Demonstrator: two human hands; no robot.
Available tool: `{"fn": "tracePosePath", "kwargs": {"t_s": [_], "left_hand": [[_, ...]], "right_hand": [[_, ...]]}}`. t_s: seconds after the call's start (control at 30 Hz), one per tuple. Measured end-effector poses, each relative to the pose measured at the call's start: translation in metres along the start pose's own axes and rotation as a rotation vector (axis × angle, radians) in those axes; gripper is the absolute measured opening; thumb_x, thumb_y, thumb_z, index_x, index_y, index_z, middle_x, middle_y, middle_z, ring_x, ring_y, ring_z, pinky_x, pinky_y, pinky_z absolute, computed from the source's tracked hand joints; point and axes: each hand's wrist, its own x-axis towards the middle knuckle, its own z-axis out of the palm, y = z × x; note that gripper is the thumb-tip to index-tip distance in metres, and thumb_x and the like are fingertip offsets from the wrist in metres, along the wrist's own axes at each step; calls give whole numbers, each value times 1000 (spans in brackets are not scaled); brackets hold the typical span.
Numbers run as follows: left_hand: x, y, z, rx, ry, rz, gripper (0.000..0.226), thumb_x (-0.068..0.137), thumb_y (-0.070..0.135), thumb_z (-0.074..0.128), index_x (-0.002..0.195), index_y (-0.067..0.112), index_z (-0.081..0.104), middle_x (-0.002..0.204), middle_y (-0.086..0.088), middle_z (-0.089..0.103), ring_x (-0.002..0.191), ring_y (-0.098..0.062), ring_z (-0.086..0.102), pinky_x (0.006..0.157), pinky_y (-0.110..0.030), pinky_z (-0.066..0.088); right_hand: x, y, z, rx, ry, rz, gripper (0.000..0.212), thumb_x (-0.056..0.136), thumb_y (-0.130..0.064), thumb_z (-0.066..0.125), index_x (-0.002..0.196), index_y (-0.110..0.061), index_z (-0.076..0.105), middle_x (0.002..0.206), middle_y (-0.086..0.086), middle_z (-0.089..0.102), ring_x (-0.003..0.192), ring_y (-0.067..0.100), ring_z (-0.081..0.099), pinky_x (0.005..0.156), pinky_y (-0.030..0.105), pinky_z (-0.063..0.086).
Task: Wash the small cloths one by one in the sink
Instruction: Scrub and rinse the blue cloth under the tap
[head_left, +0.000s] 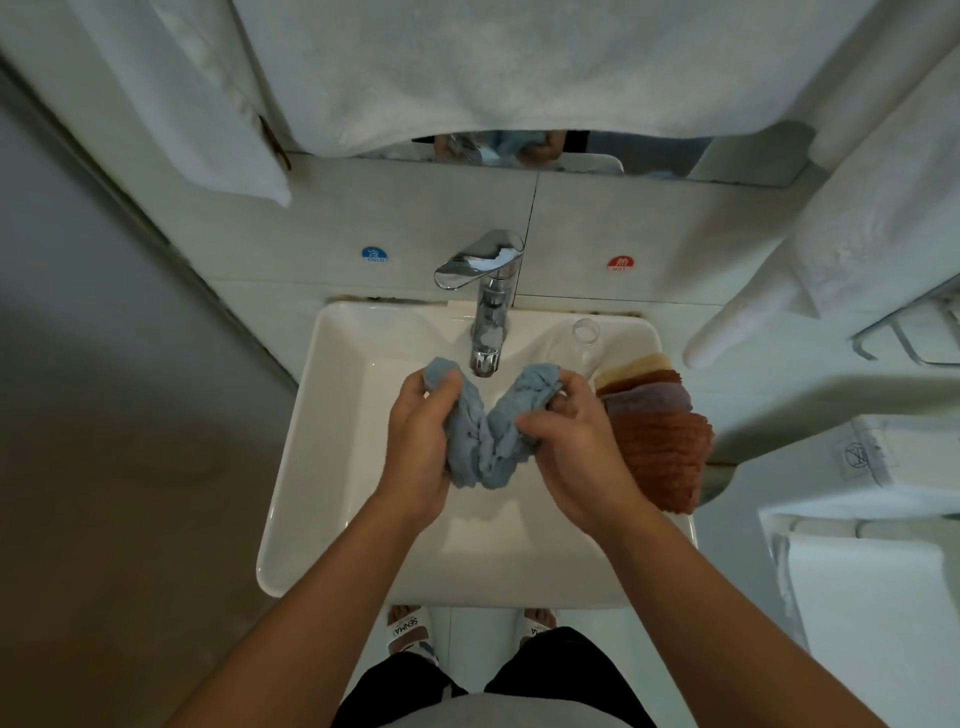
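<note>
A wet grey-blue small cloth (485, 441) is bunched into a twisted V over the white sink (317, 441), just below the chrome tap spout (485, 361). My left hand (421, 447) grips its left end and my right hand (576, 447) grips its right end, fingers curled round the fabric. On the sink's right rim lies a pile of other small cloths: a rust-brown one (665, 462) in front, a mauve one (649, 397) behind it, and brown and beige ones further back. I see no water running from the spout.
The tap lever (478, 260) points left at the back of the basin. A clear glass (584, 338) stands at the back right corner. White towels hang above and to the right. A mirror strip runs behind the tap, with blue cold and red hot stickers on the wall.
</note>
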Motion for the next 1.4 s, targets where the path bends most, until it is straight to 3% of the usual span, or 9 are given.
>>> {"fn": "tracePosePath", "kwargs": {"t_s": [0.13,0.4,0.6,0.73,0.87,1.0,1.17,1.33,1.4], "left_hand": [[-8,6,-28,-139,-237,-50,45,92,17,60,136,7,55,125,-14,71,116,-26,69,85,-32,59],[-15,-15,-41,67,-178,9,36,97,35,48,123,16,63,121,-5,74,117,-24,69,88,-30,58],[-18,-16,-25,66,-121,61,47,98,33,52,141,15,52,134,-7,68,123,-23,66,102,-37,54],[-19,-19,-13,63,-82,82,44,95,38,55,134,19,60,126,-4,72,117,-24,69,97,-39,58],[-19,-21,-10,172,-114,152,36,100,45,47,123,26,66,115,0,76,108,-19,73,85,-31,61],[-15,-30,-1,438,-43,323,34,103,48,44,114,23,63,100,6,74,94,-15,74,79,-36,64],[-5,-30,-2,704,-28,595,28,106,48,42,98,26,59,75,7,66,68,-17,69,59,-34,59],[-1,-36,-2,484,103,287,28,101,58,40,107,32,46,84,13,71,71,-13,72,59,-34,62],[-9,-40,6,438,85,320,24,104,58,39,109,36,48,93,17,72,81,-10,74,64,-26,61]], "right_hand": [[-11,-5,-21,-178,-15,-162,44,90,3,70,130,-11,57,120,13,70,111,31,69,90,44,60],[-13,9,-21,-162,76,-217,16,103,-19,57,118,-20,62,104,14,75,97,30,73,74,34,62],[-7,19,-8,31,18,-127,39,95,-28,64,128,-8,59,113,13,75,108,30,72,89,42,58],[-2,23,1,38,-25,-156,30,94,-29,69,118,-13,71,117,14,74,112,32,70,92,41,59],[4,25,5,-208,86,-303,16,97,-21,70,110,-14,74,100,3,78,93,21,75,77,28,60],[5,35,20,-385,191,-319,14,100,-27,62,111,-19,65,99,-5,74,92,11,73,83,33,62],[-8,44,25,-372,98,-363,10,108,-22,47,111,-25,55,92,-7,70,84,12,71,75,25,58],[-11,40,24,-412,9,-336,12,105,-21,53,116,-17,48,82,2,69,74,14,72,63,25,57],[-1,35,28,-429,58,-320,12,107,-25,49,116,-17,48,88,3,69,78,12,71,65,23,57]]}}
